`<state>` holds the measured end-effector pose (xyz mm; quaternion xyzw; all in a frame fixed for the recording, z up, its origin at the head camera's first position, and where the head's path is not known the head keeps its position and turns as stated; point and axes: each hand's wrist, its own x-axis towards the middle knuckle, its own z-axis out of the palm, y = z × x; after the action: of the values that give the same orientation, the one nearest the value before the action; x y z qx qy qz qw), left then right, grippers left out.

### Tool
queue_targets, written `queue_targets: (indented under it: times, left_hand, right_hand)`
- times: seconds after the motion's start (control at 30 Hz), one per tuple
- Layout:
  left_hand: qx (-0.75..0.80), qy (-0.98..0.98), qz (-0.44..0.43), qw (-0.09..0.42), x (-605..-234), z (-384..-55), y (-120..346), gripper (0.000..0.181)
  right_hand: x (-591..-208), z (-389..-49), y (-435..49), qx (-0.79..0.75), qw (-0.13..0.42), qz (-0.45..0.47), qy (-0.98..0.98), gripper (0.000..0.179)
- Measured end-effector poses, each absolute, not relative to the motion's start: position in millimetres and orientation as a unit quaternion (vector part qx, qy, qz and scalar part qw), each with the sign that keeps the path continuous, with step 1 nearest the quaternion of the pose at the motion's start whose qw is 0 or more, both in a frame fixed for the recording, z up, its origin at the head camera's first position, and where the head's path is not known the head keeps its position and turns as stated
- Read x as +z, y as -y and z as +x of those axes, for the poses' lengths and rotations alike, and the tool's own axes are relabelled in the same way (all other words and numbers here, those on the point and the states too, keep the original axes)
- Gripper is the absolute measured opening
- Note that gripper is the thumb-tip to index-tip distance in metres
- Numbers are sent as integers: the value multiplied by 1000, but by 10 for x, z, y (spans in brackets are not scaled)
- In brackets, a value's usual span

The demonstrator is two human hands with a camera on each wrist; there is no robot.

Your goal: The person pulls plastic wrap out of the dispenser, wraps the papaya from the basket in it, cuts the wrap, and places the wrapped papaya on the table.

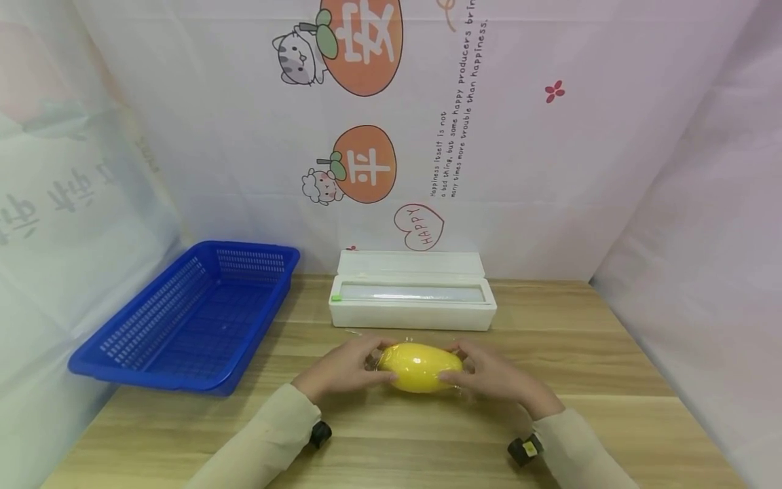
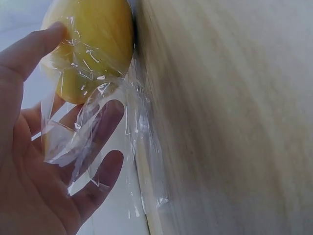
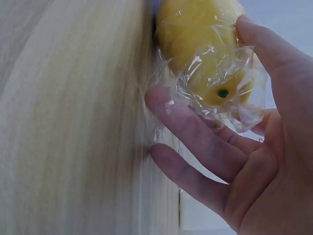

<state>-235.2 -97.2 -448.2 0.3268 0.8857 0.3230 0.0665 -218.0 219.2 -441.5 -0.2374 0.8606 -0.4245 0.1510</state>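
Note:
A smooth yellow oval fruit [image 1: 420, 367] lies sideways over the table between both hands. Clear cling film [image 2: 80, 73] covers it, and loose crinkled film sticks out past both ends. My left hand [image 1: 353, 365] holds the left end, its thumb on the near side and other fingers behind. At the opposite end, my right hand [image 1: 491, 370] grips the fruit the same way. A small dark green spot [image 3: 222, 93] marks that end under the film in the right wrist view. Loose film hangs across the lower fingers of each hand.
Behind the fruit stands a white cling film box [image 1: 412, 316], its lid raised and a green slider at its left. A blue plastic basket [image 1: 247, 353] sits at the left of the wooden table [image 1: 421, 448]. Printed cloth hangs behind and at the sides.

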Motion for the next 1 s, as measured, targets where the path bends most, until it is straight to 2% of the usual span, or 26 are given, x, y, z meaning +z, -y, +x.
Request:
queue_targets:
  times: [0.27,0.4,0.6,1.0]
  left_hand:
    - [309,-886,337,73,-4441,-2419,978,70]
    - [318,-879,343,96,-4439,-2465,980,64]
    - [339,-873,325,130,-4460,-2545,989,55]
    - [371,-861,300,176,-4493,-2709,1053,49]
  right_hand:
    - [-4383,-2203,-2208,-418,167,-240,-860,53]
    - [-4382,-2234,-2232,-410,179,-246,-860,48]
    - [-4381,-2295,-2248,-380,168,-261,-871,38]
    - [-4422,-2464,-2276,-399,213,-224,-863,41]
